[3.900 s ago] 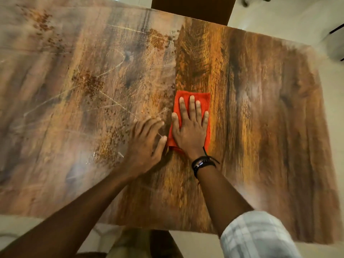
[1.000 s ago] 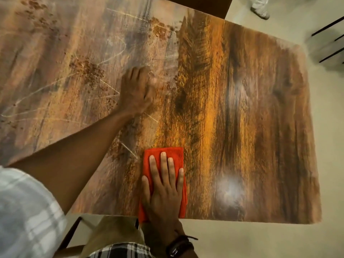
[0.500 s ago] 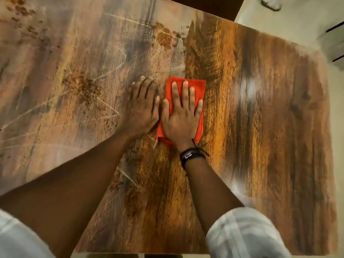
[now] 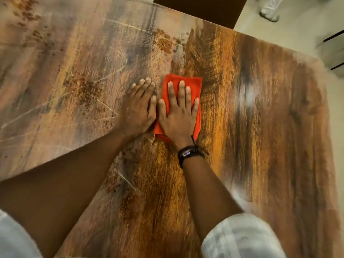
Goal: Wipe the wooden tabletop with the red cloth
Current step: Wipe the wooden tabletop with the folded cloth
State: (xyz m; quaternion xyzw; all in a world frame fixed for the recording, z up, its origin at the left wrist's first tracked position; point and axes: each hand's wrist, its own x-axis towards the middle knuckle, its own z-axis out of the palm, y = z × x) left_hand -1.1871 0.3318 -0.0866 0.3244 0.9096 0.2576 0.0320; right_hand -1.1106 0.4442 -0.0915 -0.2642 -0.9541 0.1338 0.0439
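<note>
My right hand presses the red cloth flat under straight, spread fingers. A second ago it sat at the near edge. Now it lies in the middle of the wooden bench, just right of my left hand, whose flat fingers rest there. I judge another stroke is done and more remain.

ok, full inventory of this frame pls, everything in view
wooden tabletop: 1, brown-orange, scratched, fills most of the view
red cloth: 1, red, flat on the tabletop near centre, under the right hand
dark panel: 1, dark brown, beyond the far table edge; identity unclear
floor: pale, top right
shoe: 1, pale, on the floor, top right
wristband: 1, black, right wrist
sleeves: 2, pale checked, bottom corners
left hand: flat on the tabletop, just left of the cloth
right hand: fingers straight, pressing on the cloth
</note>
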